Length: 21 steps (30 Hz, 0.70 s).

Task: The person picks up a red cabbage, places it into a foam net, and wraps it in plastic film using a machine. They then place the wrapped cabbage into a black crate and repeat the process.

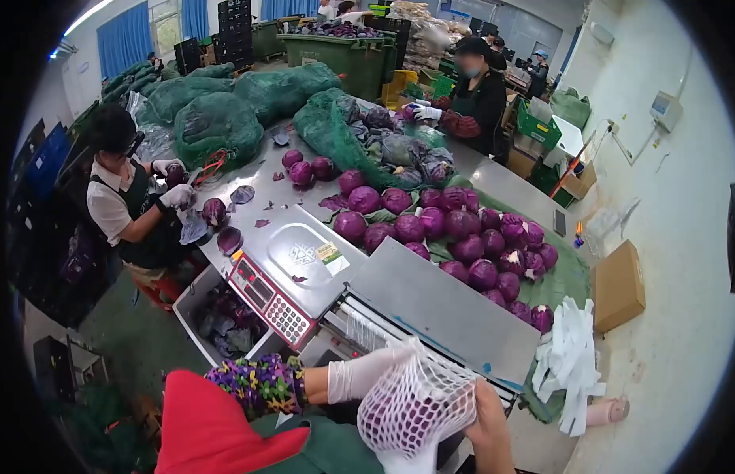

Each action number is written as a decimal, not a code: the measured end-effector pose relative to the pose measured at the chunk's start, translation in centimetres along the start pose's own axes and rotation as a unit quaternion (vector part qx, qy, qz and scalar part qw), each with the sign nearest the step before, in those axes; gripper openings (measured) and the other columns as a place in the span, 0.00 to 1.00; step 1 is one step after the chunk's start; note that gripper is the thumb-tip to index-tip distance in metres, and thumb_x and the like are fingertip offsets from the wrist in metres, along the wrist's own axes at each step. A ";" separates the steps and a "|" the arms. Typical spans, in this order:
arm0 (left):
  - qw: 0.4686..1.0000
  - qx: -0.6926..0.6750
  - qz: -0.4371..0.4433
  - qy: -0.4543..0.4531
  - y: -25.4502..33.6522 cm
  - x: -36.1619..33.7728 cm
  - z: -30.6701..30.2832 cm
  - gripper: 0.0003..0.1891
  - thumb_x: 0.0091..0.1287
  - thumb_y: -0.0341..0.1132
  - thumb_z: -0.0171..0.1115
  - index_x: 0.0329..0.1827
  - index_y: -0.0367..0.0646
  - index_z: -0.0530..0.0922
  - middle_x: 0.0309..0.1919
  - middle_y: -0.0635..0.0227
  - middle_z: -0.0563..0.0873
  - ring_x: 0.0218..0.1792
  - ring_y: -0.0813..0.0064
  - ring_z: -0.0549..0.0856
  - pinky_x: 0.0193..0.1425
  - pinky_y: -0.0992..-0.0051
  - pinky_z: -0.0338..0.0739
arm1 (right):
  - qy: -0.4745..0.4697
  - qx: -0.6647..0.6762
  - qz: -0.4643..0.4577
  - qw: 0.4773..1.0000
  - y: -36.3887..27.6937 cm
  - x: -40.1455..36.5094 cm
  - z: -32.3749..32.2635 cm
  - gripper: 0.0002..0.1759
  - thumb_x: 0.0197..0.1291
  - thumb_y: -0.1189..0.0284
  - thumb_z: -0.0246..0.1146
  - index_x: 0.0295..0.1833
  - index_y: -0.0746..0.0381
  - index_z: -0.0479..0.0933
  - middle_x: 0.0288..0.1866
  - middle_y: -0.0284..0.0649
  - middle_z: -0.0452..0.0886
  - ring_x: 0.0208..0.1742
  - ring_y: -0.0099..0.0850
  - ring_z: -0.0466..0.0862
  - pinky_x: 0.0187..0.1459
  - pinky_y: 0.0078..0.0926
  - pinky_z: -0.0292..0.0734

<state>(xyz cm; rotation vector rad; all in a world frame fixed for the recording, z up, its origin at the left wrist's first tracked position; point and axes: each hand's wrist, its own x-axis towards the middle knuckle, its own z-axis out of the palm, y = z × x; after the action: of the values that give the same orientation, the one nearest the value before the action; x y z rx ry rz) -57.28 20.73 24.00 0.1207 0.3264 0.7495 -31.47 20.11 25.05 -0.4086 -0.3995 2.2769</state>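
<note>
Close in front of me a red cabbage point(415, 423) sits inside a white foam net point(419, 391), its purple showing through the mesh. My left hand point(363, 375), in a white glove, holds the net from the left, its fingers partly hidden by the mesh. On the other side my bare right hand point(488, 419) is closed on the net's right edge. Just beyond my hands is a wrapping machine with a grey metal plate point(446, 304). A pile of bare red cabbages point(466, 237) lies past that plate on green cloth.
A red scale point(269, 304) stands left of the machine, above a white bin point(225, 316) of leaves. White foam nets point(569, 359) and a cardboard box point(619, 286) lie at right. Two co-workers handle cabbages across the table, near green mesh sacks point(217, 126).
</note>
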 end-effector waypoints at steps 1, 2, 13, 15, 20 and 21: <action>0.981 0.148 0.027 0.126 0.0 -1.5 4.3 0.12 0.74 0.37 0.50 0.49 0.38 0.76 0.46 0.66 0.84 0.43 0.77 0.82 0.55 0.74 0.75 | 0.075 -0.133 -0.008 0.988 0.8 0.6 0.0 0.24 0.70 0.58 0.52 0.56 0.70 0.71 0.52 0.46 0.80 0.51 0.36 0.81 0.57 0.36 0.76; 0.990 0.095 0.022 0.100 -0.5 -1.3 3.3 0.11 0.73 0.37 0.51 0.47 0.39 0.76 0.43 0.67 0.83 0.42 0.78 0.82 0.53 0.75 0.76 | 0.147 -0.263 -0.014 0.953 1.6 1.1 0.4 0.27 0.70 0.55 0.50 0.58 0.70 0.70 0.53 0.46 0.79 0.51 0.36 0.81 0.58 0.36 0.75; 0.754 0.393 0.509 0.138 1.5 2.4 3.6 0.25 0.68 0.38 0.55 0.65 0.35 0.67 0.63 0.57 0.73 0.68 0.74 0.65 0.71 0.73 0.59 | 0.223 -0.043 0.013 0.974 -0.9 5.5 5.2 0.29 0.63 0.48 0.50 0.55 0.61 0.77 0.52 0.43 0.82 0.52 0.40 0.81 0.60 0.45 0.74; 0.774 0.501 0.382 0.062 3.4 5.6 4.9 0.23 0.69 0.40 0.55 0.62 0.34 0.72 0.61 0.59 0.75 0.64 0.76 0.71 0.67 0.74 0.64 | 0.237 -0.090 0.003 0.967 -3.1 8.6 3.0 0.27 0.62 0.49 0.54 0.52 0.61 0.78 0.47 0.40 0.84 0.49 0.34 0.82 0.55 0.39 0.78; 0.881 0.336 0.262 0.205 4.3 13.6 0.6 0.22 0.72 0.45 0.54 0.56 0.33 0.77 0.48 0.66 0.84 0.47 0.80 0.81 0.55 0.80 0.73 | 0.351 -0.238 -0.164 0.891 -5.0 13.2 0.0 0.21 0.68 0.59 0.48 0.49 0.65 0.77 0.45 0.39 0.79 0.47 0.31 0.79 0.50 0.35 0.76; 0.884 0.334 0.254 0.204 4.2 14.2 -0.1 0.22 0.72 0.45 0.54 0.56 0.33 0.77 0.48 0.66 0.84 0.47 0.80 0.81 0.55 0.80 0.73 | 0.359 -0.235 -0.164 0.888 -5.1 13.2 -1.9 0.21 0.68 0.59 0.48 0.49 0.65 0.77 0.45 0.39 0.79 0.47 0.31 0.79 0.50 0.35 0.76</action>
<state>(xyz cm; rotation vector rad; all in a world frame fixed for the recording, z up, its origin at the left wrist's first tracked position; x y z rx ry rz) -50.30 33.54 21.32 0.7312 0.9801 1.1594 -35.97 33.58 23.20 -1.2742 -0.5703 1.5344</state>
